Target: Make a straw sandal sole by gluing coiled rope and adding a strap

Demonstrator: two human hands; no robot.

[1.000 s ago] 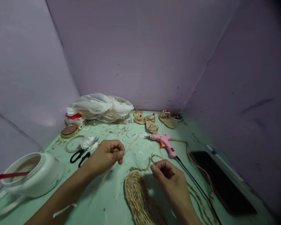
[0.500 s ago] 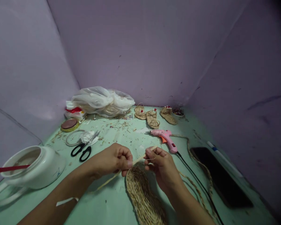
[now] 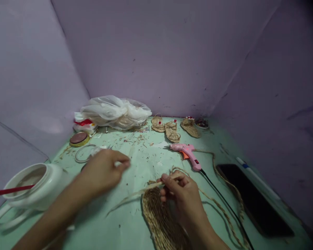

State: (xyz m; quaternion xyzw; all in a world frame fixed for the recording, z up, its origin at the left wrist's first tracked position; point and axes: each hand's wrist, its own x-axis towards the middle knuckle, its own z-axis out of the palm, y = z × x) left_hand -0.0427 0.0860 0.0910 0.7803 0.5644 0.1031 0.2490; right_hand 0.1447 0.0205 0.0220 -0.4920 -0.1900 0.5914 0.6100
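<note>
Two hands work over the desk (image 3: 114, 231). The right hand (image 3: 182, 187) pinches one pale fibre strand (image 3: 138, 193), which trails left by the far end of one woven sole (image 3: 158, 215), near middle. The left hand (image 3: 101, 172) is blurred, its thumb close to the fingers; whether it holds anything, I cannot tell. Far: three small sandals (image 3: 171, 129), one plastic bag (image 3: 112, 113). Right: one glue gun (image 3: 186, 148), one phone (image 3: 253, 201). Near left: one white jug (image 3: 54, 187).
</note>
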